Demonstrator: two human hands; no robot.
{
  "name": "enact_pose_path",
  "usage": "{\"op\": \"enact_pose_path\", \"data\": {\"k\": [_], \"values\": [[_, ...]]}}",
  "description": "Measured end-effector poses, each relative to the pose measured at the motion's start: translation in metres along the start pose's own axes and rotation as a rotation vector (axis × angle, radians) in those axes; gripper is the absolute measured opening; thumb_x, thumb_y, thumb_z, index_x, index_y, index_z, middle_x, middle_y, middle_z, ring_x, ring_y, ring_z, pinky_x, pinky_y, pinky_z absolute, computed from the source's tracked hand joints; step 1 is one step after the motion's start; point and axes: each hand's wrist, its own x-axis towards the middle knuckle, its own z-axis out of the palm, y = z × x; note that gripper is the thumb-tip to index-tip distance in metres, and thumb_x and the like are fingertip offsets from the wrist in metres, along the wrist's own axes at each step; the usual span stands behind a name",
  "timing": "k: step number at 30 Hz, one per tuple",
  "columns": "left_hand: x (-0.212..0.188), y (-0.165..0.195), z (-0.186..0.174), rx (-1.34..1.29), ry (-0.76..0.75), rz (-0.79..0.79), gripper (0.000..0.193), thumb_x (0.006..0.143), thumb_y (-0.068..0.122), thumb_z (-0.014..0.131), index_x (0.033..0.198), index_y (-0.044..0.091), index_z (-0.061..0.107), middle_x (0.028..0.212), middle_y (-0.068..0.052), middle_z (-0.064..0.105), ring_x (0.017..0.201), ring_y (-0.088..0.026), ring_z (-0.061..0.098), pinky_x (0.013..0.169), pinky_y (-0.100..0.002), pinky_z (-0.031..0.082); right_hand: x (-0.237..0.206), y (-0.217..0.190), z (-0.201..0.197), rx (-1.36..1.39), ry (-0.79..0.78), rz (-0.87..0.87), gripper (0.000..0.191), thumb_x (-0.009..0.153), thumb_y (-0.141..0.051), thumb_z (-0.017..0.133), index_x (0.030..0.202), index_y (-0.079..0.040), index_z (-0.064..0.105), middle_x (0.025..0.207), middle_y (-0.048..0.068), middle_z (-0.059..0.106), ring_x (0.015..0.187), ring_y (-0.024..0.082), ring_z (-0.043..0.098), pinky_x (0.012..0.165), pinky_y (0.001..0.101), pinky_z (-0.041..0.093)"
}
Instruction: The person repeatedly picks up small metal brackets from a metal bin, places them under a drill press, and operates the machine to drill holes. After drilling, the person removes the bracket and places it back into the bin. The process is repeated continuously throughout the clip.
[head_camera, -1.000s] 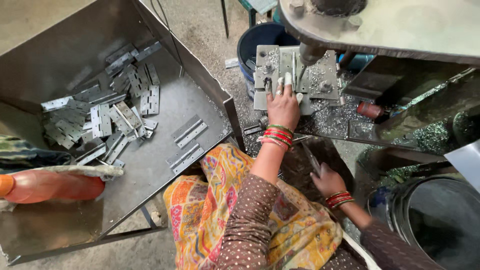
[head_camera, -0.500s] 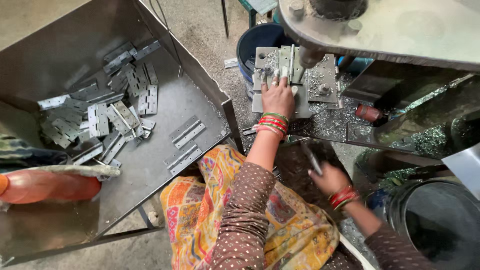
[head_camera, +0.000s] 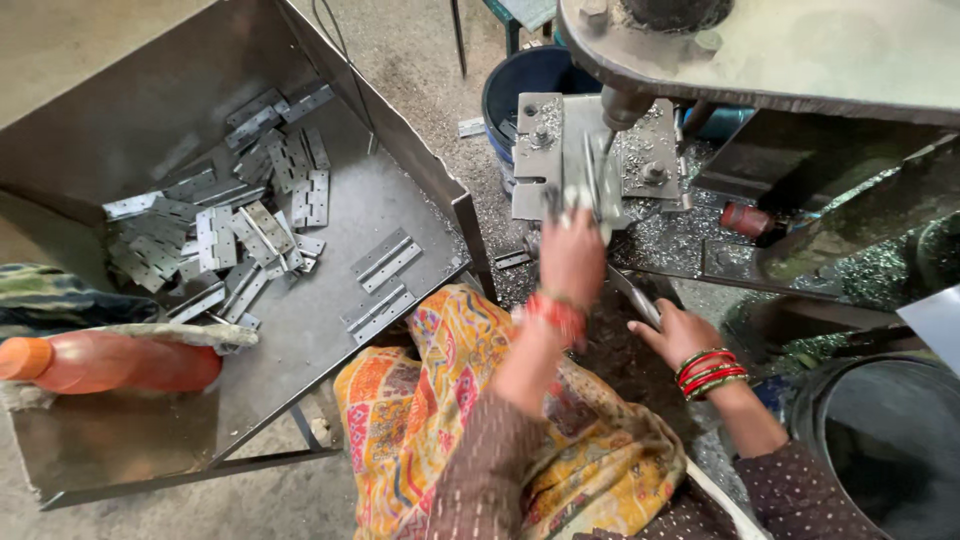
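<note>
Head view: a seated person in a brown dotted sleeve and a bright orange-and-yellow patterned cloth (head_camera: 480, 400) is working at a drill press. The left hand (head_camera: 572, 255), blurred with motion, is reaching toward 12 o'clock, its fingers lying on a flat hinge (head_camera: 590, 190) on the grey metal jig plate (head_camera: 545, 150) directly under the drill bit (head_camera: 612, 125); whether those fingers are pinching the hinge or only pressing on it cannot be told through the blur. Red bangles (head_camera: 555, 312) are circling that wrist.

The right hand (head_camera: 678, 332), at about 4 o'clock from the left one, is curling loosely around a thin strip of metal (head_camera: 632, 295) that is pointing toward 10 o'clock, the thumb and fingers closing on its near end. Red and green bangles (head_camera: 708, 370) are sitting on that wrist.

Silvery metal shavings (head_camera: 680, 235) are lying thick over the machine table around the jig. A blue bucket (head_camera: 530, 85) is standing at 11 o'clock from the jig, on the floor beyond it. A dark round drum (head_camera: 890, 450) is filling the 5 o'clock corner.

At 9 o'clock from the person, a large sloping steel bin (head_camera: 150, 110) is holding a heap of grey hinges (head_camera: 220, 225), with two more pairs lying apart nearer its lower edge. An orange plastic bottle (head_camera: 110, 362) is lying on its side on a rag at the bin's 8 o'clock corner.
</note>
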Motion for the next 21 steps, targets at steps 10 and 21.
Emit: {"op": "enact_pose_path", "data": {"k": [10,21], "values": [[-0.032,-0.012,-0.022,-0.432,0.422,0.170,0.005,0.106,0.013,0.059,0.107,0.008,0.061,0.119,-0.008,0.063,0.102,-0.026,0.068,0.119,-0.053,0.048,0.004,0.004,0.011,0.065,0.049,-0.014,0.060,0.085,-0.064,0.063,0.113,-0.011,0.060,0.088,0.024,0.072,0.087,0.047,0.069,0.075,0.0566,0.054],[0.017,-0.020,0.007,-0.078,0.153,-0.017,0.034,0.097,0.025,0.062,0.128,0.012,0.062,0.137,-0.012,0.061,0.118,-0.027,0.064,0.109,-0.052,0.042,0.005,0.004,0.011,-0.003,0.005,0.014,0.063,0.086,-0.065,0.063,0.115,-0.009,0.059,0.088,0.023,0.073,0.086,0.045,0.071,0.074,0.0552,0.056]]}}
